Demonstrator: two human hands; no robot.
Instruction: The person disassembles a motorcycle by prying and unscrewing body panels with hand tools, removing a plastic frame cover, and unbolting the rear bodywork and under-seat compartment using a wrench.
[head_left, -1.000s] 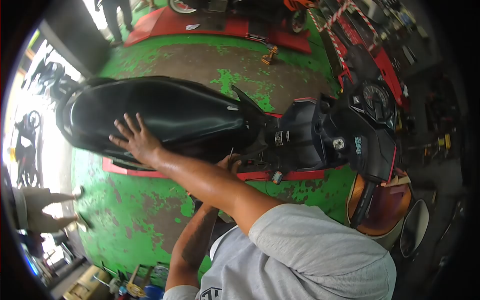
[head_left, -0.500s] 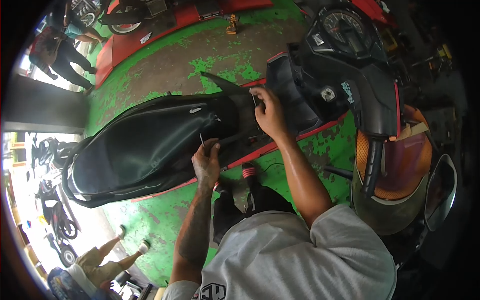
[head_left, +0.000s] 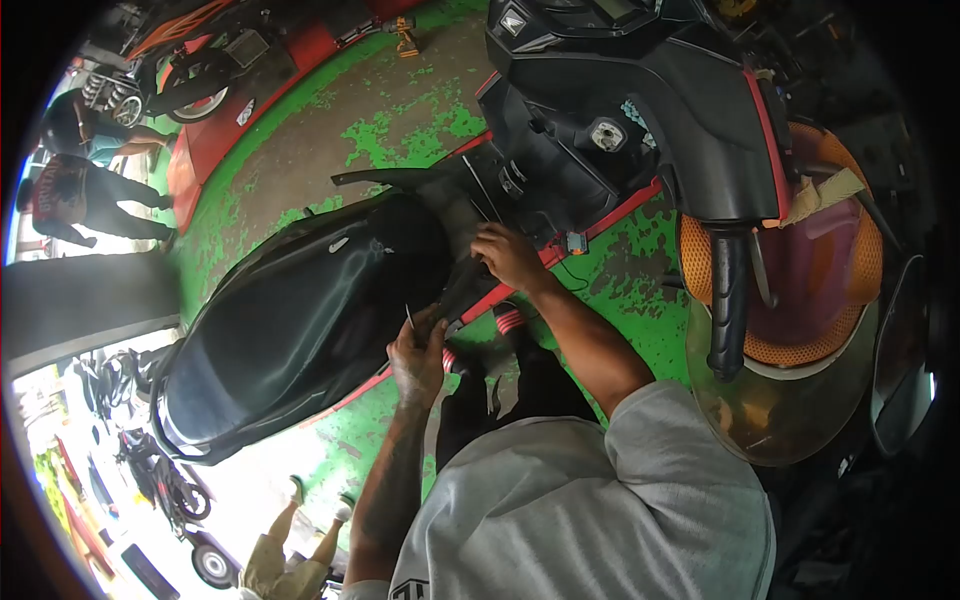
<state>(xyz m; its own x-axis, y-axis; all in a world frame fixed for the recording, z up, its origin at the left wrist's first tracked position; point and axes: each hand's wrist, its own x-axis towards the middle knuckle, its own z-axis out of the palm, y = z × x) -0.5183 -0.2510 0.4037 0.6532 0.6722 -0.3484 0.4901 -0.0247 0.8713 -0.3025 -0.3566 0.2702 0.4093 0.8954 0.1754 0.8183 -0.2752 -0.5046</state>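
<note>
A motor scooter stands across the view, its black seat (head_left: 290, 310) to the left of my hands. My left hand (head_left: 416, 365) is closed at the seat's front edge, a thin metal piece (head_left: 408, 316) sticking up from its fingers. Slightly farther right, my right hand (head_left: 512, 258) is closed over the dark body panel (head_left: 462, 285) under the seat's nose. From its fingers a long thin metal rod (head_left: 482, 188) slants up toward the footwell. The fingers hide the near ends of both pieces. Beyond the seat, a black trim piece (head_left: 385, 178) juts out.
The handlebar grip (head_left: 730, 310) and an orange-lined helmet (head_left: 800, 270) are at the right. A yellow drill (head_left: 405, 38) stands on the green floor. Two people (head_left: 95, 200) are at the upper left; another person (head_left: 285, 565) is at the lower left.
My right hand has come down and left, closer to my left hand, over the dark panel. The left hand stays by the seat's front. The camera view has shifted and turned.
</note>
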